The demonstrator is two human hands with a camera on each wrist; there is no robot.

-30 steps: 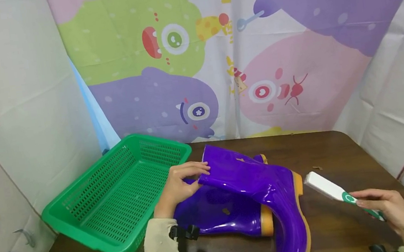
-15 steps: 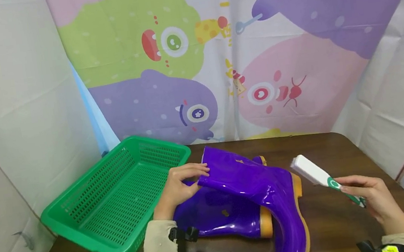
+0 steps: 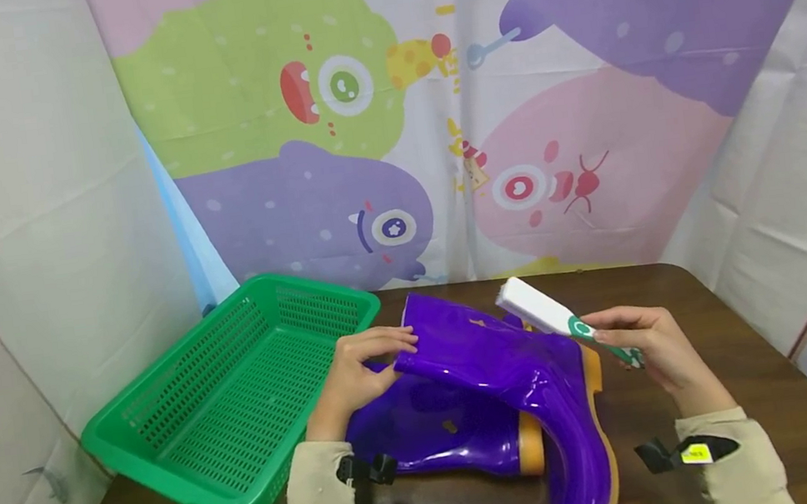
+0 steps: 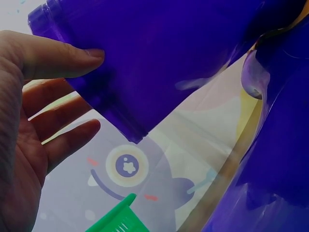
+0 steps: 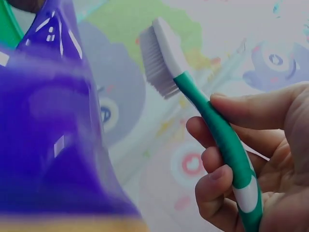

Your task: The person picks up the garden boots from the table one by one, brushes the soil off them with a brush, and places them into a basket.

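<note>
A glossy purple rain boot (image 3: 491, 350) with a yellow-orange sole lies tilted across a second purple rain boot (image 3: 441, 432) on the table. My left hand (image 3: 358, 375) pinches the upper boot's shaft opening between thumb and fingers; the left wrist view shows the thumb (image 4: 72, 58) on the outside of the shaft. My right hand (image 3: 657, 347) grips a white-and-green scrub brush (image 3: 539, 307) by its handle, holding it just above the upper boot. Pale bristles (image 5: 157, 63) show in the right wrist view, apart from the boot there.
To the left of the boots stands a green plastic basket (image 3: 220, 485) with slotted walls. The brown wooden table (image 3: 673, 294) reaches back to a cartoon-print curtain (image 3: 460, 220). Small brown marks or scraps show on the boots.
My right hand has carried the brush left and slightly up, from beside the boot's heel to over its shaft. The left hand and the boots stay nearly where they were.
</note>
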